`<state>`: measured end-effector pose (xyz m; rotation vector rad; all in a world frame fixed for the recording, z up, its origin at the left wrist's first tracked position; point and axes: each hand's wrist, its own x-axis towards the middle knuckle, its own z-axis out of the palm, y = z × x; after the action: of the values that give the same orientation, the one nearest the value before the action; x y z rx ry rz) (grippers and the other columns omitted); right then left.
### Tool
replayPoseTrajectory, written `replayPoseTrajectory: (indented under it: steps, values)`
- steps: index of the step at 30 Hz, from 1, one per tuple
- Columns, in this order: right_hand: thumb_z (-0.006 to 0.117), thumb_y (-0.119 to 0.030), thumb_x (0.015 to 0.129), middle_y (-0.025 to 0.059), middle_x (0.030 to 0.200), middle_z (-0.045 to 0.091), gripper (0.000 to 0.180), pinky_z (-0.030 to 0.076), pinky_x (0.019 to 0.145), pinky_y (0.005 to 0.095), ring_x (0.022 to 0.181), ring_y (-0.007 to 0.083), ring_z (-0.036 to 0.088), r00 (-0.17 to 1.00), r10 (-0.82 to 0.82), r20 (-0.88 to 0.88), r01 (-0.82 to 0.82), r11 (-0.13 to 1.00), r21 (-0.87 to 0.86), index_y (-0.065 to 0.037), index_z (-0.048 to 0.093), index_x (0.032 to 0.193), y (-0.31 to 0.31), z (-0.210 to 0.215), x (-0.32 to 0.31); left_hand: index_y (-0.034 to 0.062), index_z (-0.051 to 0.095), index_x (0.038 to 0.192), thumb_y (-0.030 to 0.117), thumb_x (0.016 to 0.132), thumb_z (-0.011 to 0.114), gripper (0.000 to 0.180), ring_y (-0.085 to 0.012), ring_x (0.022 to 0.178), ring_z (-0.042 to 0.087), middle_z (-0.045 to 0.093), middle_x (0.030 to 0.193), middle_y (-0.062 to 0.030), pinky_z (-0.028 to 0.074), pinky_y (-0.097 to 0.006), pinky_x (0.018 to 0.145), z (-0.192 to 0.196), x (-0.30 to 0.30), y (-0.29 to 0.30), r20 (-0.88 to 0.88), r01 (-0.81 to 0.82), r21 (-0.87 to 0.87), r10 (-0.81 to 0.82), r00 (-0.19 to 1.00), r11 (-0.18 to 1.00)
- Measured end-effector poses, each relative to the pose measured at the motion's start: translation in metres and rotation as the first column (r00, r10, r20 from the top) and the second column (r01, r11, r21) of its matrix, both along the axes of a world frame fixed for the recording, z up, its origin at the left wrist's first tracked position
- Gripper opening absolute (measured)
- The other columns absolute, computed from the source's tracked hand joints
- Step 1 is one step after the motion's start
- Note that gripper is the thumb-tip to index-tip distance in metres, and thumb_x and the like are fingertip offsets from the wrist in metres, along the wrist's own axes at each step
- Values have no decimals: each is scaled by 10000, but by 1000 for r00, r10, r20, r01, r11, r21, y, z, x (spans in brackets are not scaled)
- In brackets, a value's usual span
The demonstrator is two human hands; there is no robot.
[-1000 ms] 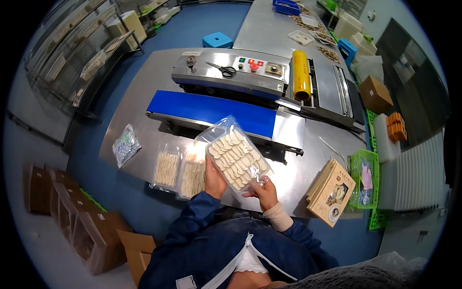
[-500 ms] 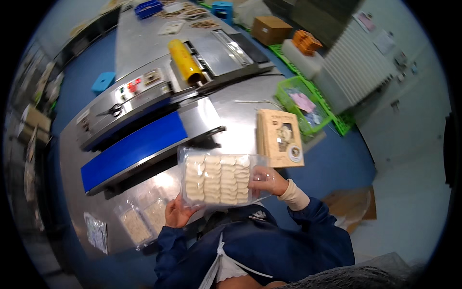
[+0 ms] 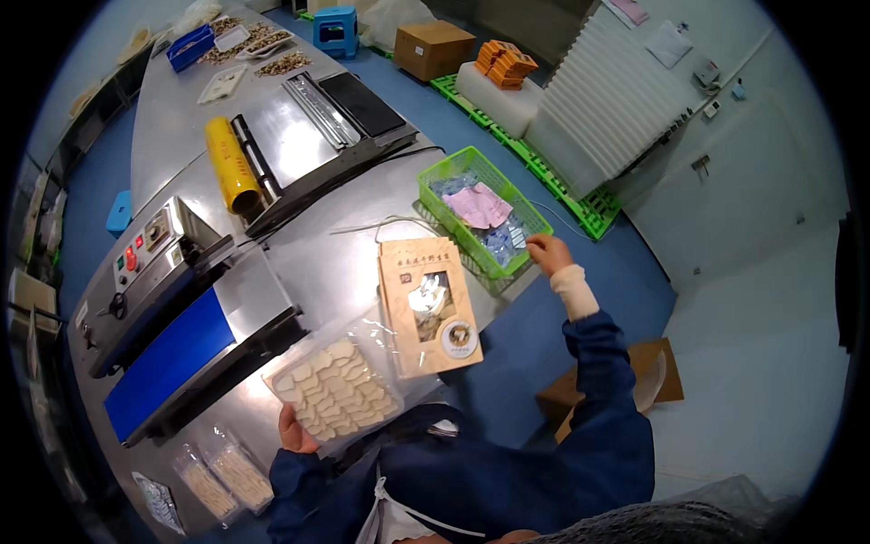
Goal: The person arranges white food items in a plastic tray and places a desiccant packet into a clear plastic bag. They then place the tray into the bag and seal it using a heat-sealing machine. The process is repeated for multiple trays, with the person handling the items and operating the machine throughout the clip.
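Observation:
My left hand [image 3: 294,430] grips the near left edge of a clear plastic pack [image 3: 340,390], which holds overlapping rows of pale, flat slices. The pack is tilted above the table's front edge, beside a stack of tan printed packages [image 3: 405,341] with a dark window. Over the right rim of a green plastic basket [image 3: 463,236], my right hand [image 3: 549,254] has its fingers pinched together. A small pale packet lies by the fingertips; I cannot tell if they hold it. Inside the basket are small blue-and-white packets and a pink sheet [image 3: 478,207].
A sealing machine [image 3: 149,249] with a blue belt [image 3: 172,374] and scissors on top stands at left. Beyond it are a yellow film roll [image 3: 231,168] and a wrapping machine [image 3: 349,154]. Two filled clear packs [image 3: 240,476] and a silvery pouch [image 3: 158,504] lie at near left.
My right hand has let go of the pack and moved right to the basket. My left hand keeps the pack, now more tilted. The whole view has swung to the right.

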<state>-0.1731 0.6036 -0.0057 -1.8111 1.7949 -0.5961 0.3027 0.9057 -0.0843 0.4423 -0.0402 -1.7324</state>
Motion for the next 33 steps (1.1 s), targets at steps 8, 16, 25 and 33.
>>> replayPoseTrajectory:
  steps: [8, 16, 25, 33]
  values:
    - [575, -222, 764, 170, 994, 610, 261, 463, 801, 400, 959, 304, 578, 737, 165, -656, 92, 936, 339, -57, 632, 958, -125, -105, -31, 52, 275, 1348, 358, 875, 450, 590, -299, 1258, 309, 298, 1385, -129, 235, -454, 1042, 32, -60, -43, 95, -206, 48, 200, 975, 977]
    - [533, -109, 758, 192, 956, 607, 180, 471, 768, 419, 924, 347, 576, 750, 216, -625, -23, 953, 301, -28, 612, 898, -144, -88, -39, 48, 263, 1352, 372, 892, 413, 583, -299, 1268, 293, 282, 1394, -123, 222, -447, 1048, 34, -70, -43, 177, -302, 57, 288, 941, 952]
    - [623, -180, 753, 52, 689, 571, 219, 396, 566, 270, 622, 109, 476, 940, 97, 326, -151, 978, 143, 13, 582, 849, -123, -47, -75, 57, 259, 1357, 371, 883, 430, 593, -309, 1269, 286, 275, 1396, -135, 216, -457, 1049, 31, -78, -51, 91, -280, -28, 281, 955, 960]
    - [598, -145, 781, 80, 765, 599, 217, 457, 582, 290, 661, 140, 563, 939, -39, 342, 32, 999, 28, 31, 573, 905, -121, -48, -60, 37, 278, 1342, 319, 876, 452, 572, -314, 1251, 318, 315, 1373, -145, 243, -469, 1034, 22, -68, -19, -35, -259, -66, 257, 966, 964]
